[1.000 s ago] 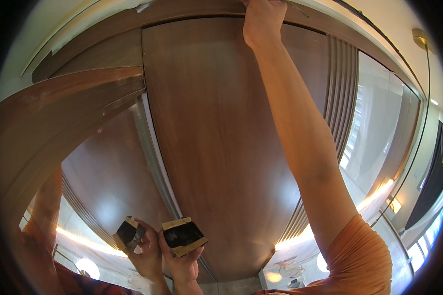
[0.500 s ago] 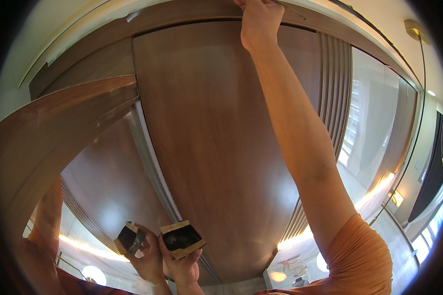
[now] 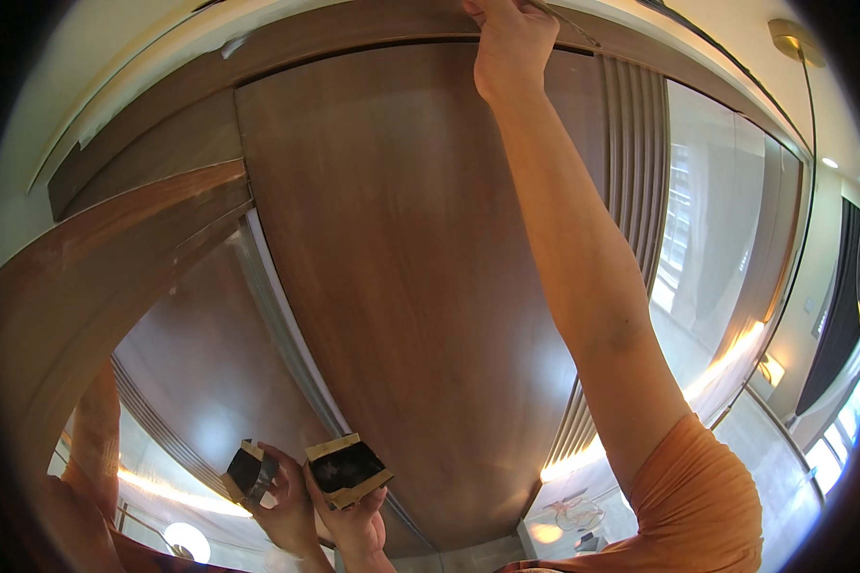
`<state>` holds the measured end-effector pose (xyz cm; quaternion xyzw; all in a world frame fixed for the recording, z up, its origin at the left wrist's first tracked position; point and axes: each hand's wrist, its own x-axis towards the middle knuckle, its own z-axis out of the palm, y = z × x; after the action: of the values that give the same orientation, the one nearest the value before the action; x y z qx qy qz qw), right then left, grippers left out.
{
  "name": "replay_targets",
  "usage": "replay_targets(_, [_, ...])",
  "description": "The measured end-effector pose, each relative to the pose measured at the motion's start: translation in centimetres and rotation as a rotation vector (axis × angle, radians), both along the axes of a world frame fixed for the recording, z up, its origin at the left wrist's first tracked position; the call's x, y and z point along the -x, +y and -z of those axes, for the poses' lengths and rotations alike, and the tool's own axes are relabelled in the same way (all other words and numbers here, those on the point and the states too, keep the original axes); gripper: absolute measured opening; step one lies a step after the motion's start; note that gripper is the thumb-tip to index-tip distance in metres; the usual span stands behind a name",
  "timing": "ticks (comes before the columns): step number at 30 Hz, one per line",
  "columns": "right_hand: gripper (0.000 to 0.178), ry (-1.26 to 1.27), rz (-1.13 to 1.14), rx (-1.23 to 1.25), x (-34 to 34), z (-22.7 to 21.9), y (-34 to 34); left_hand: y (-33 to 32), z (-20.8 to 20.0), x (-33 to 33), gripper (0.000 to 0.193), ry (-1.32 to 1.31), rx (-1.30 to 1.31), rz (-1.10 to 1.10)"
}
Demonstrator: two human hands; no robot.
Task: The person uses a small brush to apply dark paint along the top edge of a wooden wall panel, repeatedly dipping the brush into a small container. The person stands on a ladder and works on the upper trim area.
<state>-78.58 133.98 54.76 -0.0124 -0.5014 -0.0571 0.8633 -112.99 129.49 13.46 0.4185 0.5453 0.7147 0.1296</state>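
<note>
In my left hand (image 3: 355, 527), low in the view, is a small open box (image 3: 349, 472) with tan edges and a dark inside; my fingers are closed around it. My right hand (image 3: 514, 48) is raised at the top edge of the view, by the upper frame of a brown wooden panel (image 3: 392, 239). Its fingers are bent around a thin stick-like tool (image 3: 573, 29) that slants down to the right; the kind of tool is unclear, and the fingertips are partly cut off.
A glossy brown surface (image 3: 201, 353) left of the panel mirrors my left hand and the box. Ribbed trim (image 3: 637, 162) and a glass pane (image 3: 717, 201) stand to the right. A lamp cord (image 3: 812, 143) hangs at the far right. A brown ledge (image 3: 115, 224) juts out at the left.
The view has shifted slightly, so the panel and the box sit a little further left. Both hands keep their grips; my right hand stays at the upper frame.
</note>
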Motion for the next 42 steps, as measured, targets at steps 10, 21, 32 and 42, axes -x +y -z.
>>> replay_targets(10, [0.020, 0.065, -0.009, -0.037, -2.3, 0.5, -0.9, 2.0, 2.4, 3.2, 0.039, -0.217, -0.100, 0.271])
replay_targets(21, [0.020, -0.121, -0.105, 0.039, 3.9, 1.2, 1.5, -1.3, 0.7, 2.5, 0.046, -0.060, -0.192, 0.442])
replay_targets(32, [0.021, -0.133, -0.049, 0.056, 6.9, -0.7, 2.3, -1.5, 0.9, 1.6, 0.055, 0.365, 0.023, 0.416])
replay_targets(42, [0.022, -0.103, -0.077, -0.026, 4.3, -0.7, 1.6, 1.6, 4.3, 4.7, 0.054, -2.828, -0.590, 1.676])
